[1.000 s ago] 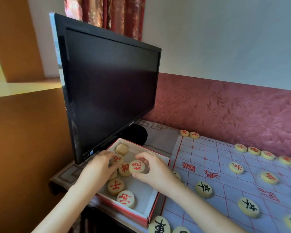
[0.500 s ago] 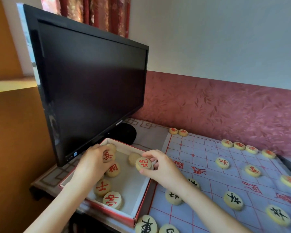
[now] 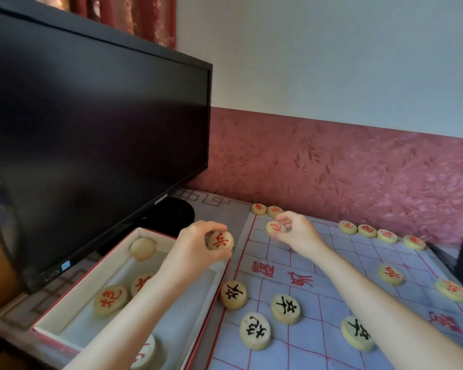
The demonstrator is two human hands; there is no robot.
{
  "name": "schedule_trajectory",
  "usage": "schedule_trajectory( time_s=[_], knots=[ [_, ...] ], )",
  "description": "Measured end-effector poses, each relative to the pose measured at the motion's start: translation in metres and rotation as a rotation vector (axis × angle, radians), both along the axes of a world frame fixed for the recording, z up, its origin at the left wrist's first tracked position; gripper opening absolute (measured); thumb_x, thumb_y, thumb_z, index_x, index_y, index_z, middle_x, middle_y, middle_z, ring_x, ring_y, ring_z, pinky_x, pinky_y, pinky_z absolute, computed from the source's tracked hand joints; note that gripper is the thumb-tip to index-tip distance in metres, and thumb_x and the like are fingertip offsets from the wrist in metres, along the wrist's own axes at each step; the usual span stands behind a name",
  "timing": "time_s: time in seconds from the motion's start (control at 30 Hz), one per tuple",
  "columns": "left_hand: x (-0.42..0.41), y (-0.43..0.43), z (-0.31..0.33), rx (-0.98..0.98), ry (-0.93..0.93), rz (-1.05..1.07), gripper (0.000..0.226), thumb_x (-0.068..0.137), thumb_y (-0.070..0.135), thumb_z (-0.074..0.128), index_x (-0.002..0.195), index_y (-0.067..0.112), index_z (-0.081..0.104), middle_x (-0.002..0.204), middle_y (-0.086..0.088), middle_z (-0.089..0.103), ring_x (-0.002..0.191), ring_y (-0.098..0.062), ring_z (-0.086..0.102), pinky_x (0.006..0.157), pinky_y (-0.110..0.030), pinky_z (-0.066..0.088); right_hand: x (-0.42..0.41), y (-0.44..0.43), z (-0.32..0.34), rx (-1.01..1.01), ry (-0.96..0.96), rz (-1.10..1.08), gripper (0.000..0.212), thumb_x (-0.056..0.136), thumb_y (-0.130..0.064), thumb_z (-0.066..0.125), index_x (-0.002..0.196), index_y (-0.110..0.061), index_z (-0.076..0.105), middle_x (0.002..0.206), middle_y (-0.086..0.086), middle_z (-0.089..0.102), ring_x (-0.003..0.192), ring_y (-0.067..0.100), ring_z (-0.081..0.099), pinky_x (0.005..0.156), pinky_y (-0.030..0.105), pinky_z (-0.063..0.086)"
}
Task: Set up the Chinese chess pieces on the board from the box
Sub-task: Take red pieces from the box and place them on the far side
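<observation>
1. Head view: the left hand (image 3: 195, 249) was closed around one pale round piece with a red character (image 3: 220, 240), held just above the far right corner of the box (image 3: 72, 297).
2. The right hand (image 3: 296, 231) pinched a second red-character piece (image 3: 276, 227) between thumb and fingertips, over the far left corner of the board (image 3: 318, 287). I could not tell whether that piece touched the board.
3. The box, white inside with a red rim, sat on the bench (image 3: 225, 209) just left of the board, under the lower edge of a dark monitor (image 3: 91, 134).
4. Inside the box: a blank-faced piece (image 3: 142, 248) in the far corner, a red-marked piece (image 3: 110, 299) near the middle, another (image 3: 139, 284) partly hidden by the left forearm, and one (image 3: 145, 352) at the near end, also partly hidden.
5. On the board's far edge: two red pieces (image 3: 266, 209) touching each other at the left corner, then a row of four red pieces (image 3: 380, 233) further right.
6. Two more red pieces (image 3: 390, 274) lay one row nearer on the right side.
7. On the near half stood four black-character pieces (image 3: 285, 308); the leftmost (image 3: 233, 294) was on the board's left border, just beside the box.
8. Red characters were printed across the board's middle band.
</observation>
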State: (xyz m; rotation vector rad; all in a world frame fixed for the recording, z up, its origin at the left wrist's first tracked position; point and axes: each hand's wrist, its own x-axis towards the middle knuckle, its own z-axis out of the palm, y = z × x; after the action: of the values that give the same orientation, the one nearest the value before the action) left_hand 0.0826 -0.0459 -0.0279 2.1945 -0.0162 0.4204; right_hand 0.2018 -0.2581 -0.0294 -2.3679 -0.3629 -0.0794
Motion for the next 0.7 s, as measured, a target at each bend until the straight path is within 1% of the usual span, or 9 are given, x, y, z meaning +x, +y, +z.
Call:
schedule_trajectory(
  time_s=[0.07,0.13,0.27,0.33,0.43,0.57,0.63,0.7],
  knots=[
    [0.009,-0.003,-0.002,-0.004,0.014,-0.01,0.048,0.068,0.023,0.08,0.113,0.027,0.062,0.109,0.008,0.06,0.101,-0.007,0.057,0.083,-0.013,0.041,0.016,-0.004,-0.005,-0.057,0.002,-0.003,0.049,0.08,-0.024,0.07,0.124,-0.011,0.053,0.124,0.008,0.058,0.11,0.017,0.055,0.094,0.03,0.043],
    [0.017,-0.005,-0.004,-0.021,0.034,-0.01,0.048,0.068,0.023,0.08,0.112,0.027,0.062,0.109,0.008,0.061,0.1,-0.006,0.057,0.083,-0.013,0.04,0.029,-0.003,-0.009,-0.1,0.012,0.005,0.051,0.081,-0.025,0.069,0.127,-0.012,0.051,0.128,0.007,0.057,0.113,0.02,0.056,0.093,0.03,0.044],
    [0.03,-0.006,-0.008,-0.003,0.067,-0.002,0.049,0.067,0.024,0.081,0.112,0.027,0.063,0.111,0.008,0.061,0.102,-0.007,0.056,0.087,-0.018,0.043,0.047,0.004,-0.017,-0.107,0.03,0.009,0.055,0.081,-0.028,0.07,0.13,-0.015,0.049,0.13,0.008,0.055,0.116,0.021,0.053,0.097,0.031,0.042],
    [0.034,-0.007,-0.007,0.006,0.079,-0.016,0.049,0.067,0.025,0.081,0.112,0.027,0.063,0.109,0.009,0.061,0.102,-0.007,0.057,0.088,-0.02,0.045,0.053,0.008,-0.019,-0.108,0.034,0.007,0.054,0.082,-0.027,0.069,0.13,-0.014,0.049,0.128,0.008,0.055,0.116,0.022,0.053,0.095,0.03,0.042],
    [0.039,-0.006,-0.001,0.049,0.074,-0.043,0.048,0.068,0.026,0.08,0.113,0.027,0.062,0.107,0.01,0.06,0.1,-0.005,0.056,0.087,-0.018,0.045,0.057,0.011,-0.023,-0.125,0.023,0.002,0.053,0.084,-0.027,0.067,0.13,-0.012,0.048,0.129,0.01,0.055,0.116,0.023,0.053,0.093,0.029,0.04],
    [0.043,-0.006,0.001,0.068,0.078,-0.052,0.047,0.069,0.026,0.079,0.113,0.026,0.062,0.106,0.01,0.059,0.098,-0.005,0.056,0.086,-0.019,0.047,0.055,0.009,-0.032,-0.131,0.033,0.0,0.052,0.087,-0.027,0.063,0.132,-0.009,0.047,0.131,0.01,0.053,0.117,0.023,0.052,0.088,0.023,0.036],
    [0.044,-0.009,-0.001,0.083,0.099,-0.066,0.047,0.068,0.027,0.079,0.112,0.027,0.062,0.108,0.009,0.06,0.097,-0.005,0.057,0.087,-0.021,0.049,0.053,0.008,-0.034,-0.119,0.016,-0.002,0.052,0.086,-0.028,0.064,0.132,-0.009,0.048,0.127,0.011,0.055,0.115,0.022,0.053,0.086,0.022,0.037],
    [0.047,-0.013,0.001,0.096,0.11,-0.079,0.047,0.069,0.028,0.079,0.112,0.027,0.062,0.109,0.009,0.061,0.098,-0.005,0.057,0.086,-0.021,0.049,0.05,0.004,-0.033,-0.085,0.0,0.009,0.055,0.085,-0.031,0.066,0.132,-0.012,0.047,0.122,0.007,0.055,0.109,0.02,0.053,0.082,0.02,0.04]
  ],
)
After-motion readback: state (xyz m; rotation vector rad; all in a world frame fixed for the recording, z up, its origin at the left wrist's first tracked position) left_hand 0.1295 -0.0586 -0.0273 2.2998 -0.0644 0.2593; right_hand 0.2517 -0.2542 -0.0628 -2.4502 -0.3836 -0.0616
